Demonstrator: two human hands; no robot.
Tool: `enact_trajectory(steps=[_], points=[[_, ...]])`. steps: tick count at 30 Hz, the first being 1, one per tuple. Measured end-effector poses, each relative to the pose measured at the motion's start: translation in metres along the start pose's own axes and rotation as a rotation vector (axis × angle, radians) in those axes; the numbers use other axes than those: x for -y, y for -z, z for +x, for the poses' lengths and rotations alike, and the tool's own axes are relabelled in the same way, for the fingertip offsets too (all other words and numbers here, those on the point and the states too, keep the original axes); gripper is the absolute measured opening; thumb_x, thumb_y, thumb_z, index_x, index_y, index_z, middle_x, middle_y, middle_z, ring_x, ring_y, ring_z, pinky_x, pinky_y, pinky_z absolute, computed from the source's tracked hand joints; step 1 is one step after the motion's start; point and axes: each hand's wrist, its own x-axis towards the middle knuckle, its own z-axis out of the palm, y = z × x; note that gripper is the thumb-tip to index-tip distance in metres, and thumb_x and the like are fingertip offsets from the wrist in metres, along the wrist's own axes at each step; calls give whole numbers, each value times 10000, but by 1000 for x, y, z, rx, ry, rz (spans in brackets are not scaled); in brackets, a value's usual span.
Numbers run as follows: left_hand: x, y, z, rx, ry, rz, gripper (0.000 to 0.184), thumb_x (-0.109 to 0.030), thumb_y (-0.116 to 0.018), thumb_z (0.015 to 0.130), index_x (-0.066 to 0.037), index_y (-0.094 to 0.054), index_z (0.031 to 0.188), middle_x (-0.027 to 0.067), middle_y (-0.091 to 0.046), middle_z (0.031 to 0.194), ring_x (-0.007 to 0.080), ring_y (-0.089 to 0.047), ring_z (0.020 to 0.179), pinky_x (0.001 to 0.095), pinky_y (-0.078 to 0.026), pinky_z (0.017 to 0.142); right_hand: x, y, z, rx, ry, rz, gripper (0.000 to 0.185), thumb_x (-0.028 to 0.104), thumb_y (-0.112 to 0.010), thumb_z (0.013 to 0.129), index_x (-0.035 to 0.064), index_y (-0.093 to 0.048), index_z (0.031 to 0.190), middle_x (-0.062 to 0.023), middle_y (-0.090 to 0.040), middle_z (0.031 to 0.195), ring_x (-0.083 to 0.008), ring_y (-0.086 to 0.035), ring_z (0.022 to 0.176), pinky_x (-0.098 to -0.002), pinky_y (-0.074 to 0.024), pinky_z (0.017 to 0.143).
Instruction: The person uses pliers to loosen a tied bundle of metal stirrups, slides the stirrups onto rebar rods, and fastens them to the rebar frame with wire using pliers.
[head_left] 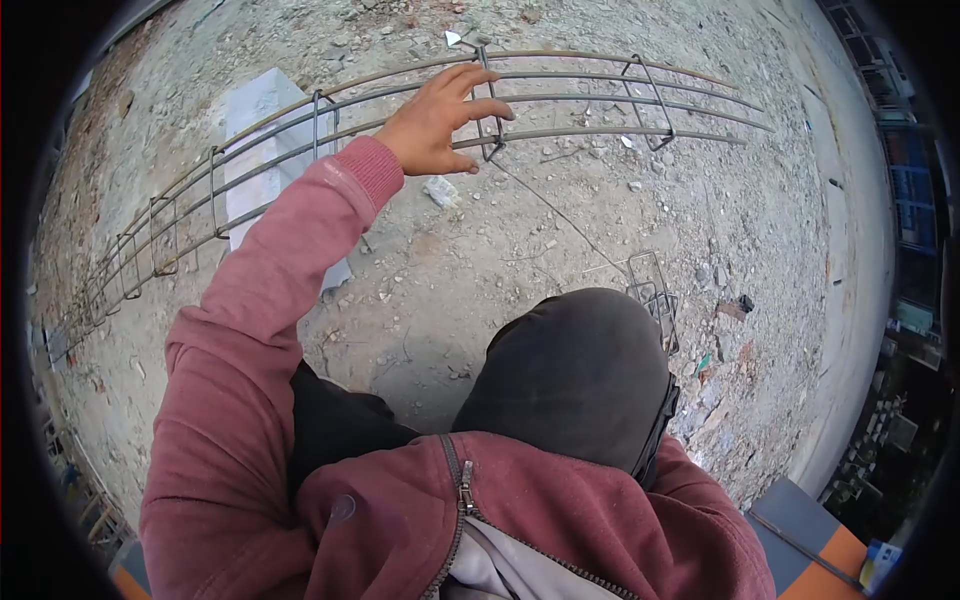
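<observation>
A long rebar cage (600, 131) of several steel bars with square stirrups stretches across the view, curved by the lens. My left hand (438, 118) reaches over it with fingers and thumb spread, at the stirrup (480, 62) near the middle. The fingertips are close to that stirrup and the bars; whether they touch cannot be made out. From the stirrup's lower corner a thin wire (548, 203) runs down over the ground. My right sleeve (705, 510) goes down beside my knee, and my right hand is out of sight.
A pale block (262, 170) sits under the left part of the cage. Several loose stirrups (652, 290) lie beside my right knee (575, 375). Rubble and stones cover the ground. A grey and orange panel (800, 530) is at lower right, beside a paved edge (860, 250).
</observation>
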Motion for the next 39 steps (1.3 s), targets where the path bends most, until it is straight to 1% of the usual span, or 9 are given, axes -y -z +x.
enact_trajectory(steps=[11,12,14,16,19,22,25,32,39], points=[[8,-28,6,-35,72,-67,280,-238,-724,646,-190,-615,899,130,-339,1370,340,-250,1305,402,-241,1077,102,230,54,-94,-139,986,430,-36,-506,662,28,-443,1083,-77,-535,907,-154,-558,729,-281,-489,645],[7,-27,6,-30,73,-64,270,-235,-718,649,-194,-619,897,125,-345,1367,335,-251,1306,398,-247,1075,127,268,58,-101,-163,982,454,-88,-435,621,13,-452,1063,-67,-546,885,-153,-565,744,-298,-494,619],[8,-27,6,-41,88,-72,237,-234,-703,654,-205,-635,880,109,-361,1356,324,-254,1307,389,-267,1066,141,312,78,-221,-2,139,319,-102,-442,618,-16,-511,918,-132,-558,858,-247,-570,683,-326,-480,581],[6,-23,4,-21,107,-72,246,-242,-705,650,-211,-639,885,101,-361,1358,319,-260,1305,387,-273,1062,192,338,91,-433,383,-299,294,-115,-515,637,0,-541,906,-154,-552,892,-344,-534,799,-378,-448,709],[1,-15,2,2,129,-89,264,-253,-705,648,-219,-648,903,96,-369,1354,312,-270,1300,383,-267,1064,242,334,107,-471,321,-668,357,-24,-565,656,58,-534,1002,-112,-455,1178,-311,-427,1117,-490,-292,962],[4,-17,1,-19,131,-92,286,-255,-703,647,-226,-657,927,98,-383,1343,309,-279,1295,379,-250,1072,254,322,127,-140,53,-504,447,-17,-548,634,47,-532,1075,-154,-458,1187,-337,-421,1148,-465,-302,985],[6,-21,1,-29,123,-104,309,-244,-704,638,-224,-666,944,104,-394,1335,307,-285,1292,373,-231,1080,241,322,136,121,108,-180,448,-20,-528,624,15,-543,1071,-187,-494,1131,-363,-470,1087,-403,-362,952],[8,-21,2,-40,134,-104,329,-223,-693,635,-225,-666,963,109,-386,1344,304,-295,1287,371,-231,1080,269,336,131,390,-199,112,487,-34,-493,598,10,-566,1077,-102,-546,853,-189,-559,695,-283,-459,632],[8,-21,1,-12,128,-60,322,-221,-639,728,-200,-641,1049,122,-401,1341,296,-312,1281,375,-202,1085,279,340,137,424,-232,68,441,32,-535,640,10,-570,1079,-116,-579,701,-215,-582,637,-319,-459,613]])
